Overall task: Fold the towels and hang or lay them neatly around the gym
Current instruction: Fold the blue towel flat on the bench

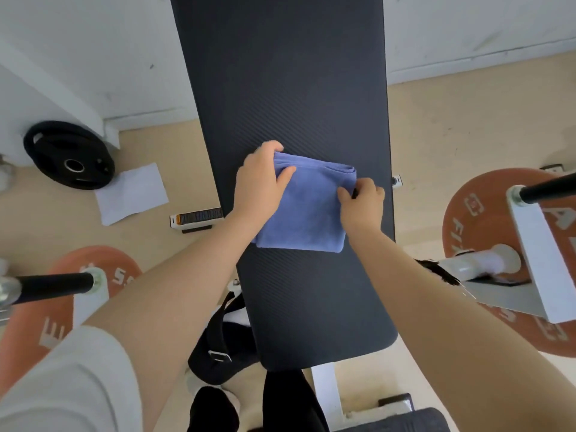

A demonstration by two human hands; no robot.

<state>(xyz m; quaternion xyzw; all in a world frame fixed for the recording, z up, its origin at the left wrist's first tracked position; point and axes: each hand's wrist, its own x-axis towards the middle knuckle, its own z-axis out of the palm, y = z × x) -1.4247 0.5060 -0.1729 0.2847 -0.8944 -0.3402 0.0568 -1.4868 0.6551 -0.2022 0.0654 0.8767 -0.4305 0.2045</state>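
I see the blue towel [304,210] lying folded into a compact square at the middle of the dark surface [290,73]. My left hand [260,182] grips the towel's far left corner, fingers curled over its edge; my right hand [363,198] pinches its right edge, fingers clamped on the cloth. I judge this towel nearly done: only squaring and laying it remain. No other towels show near the surface
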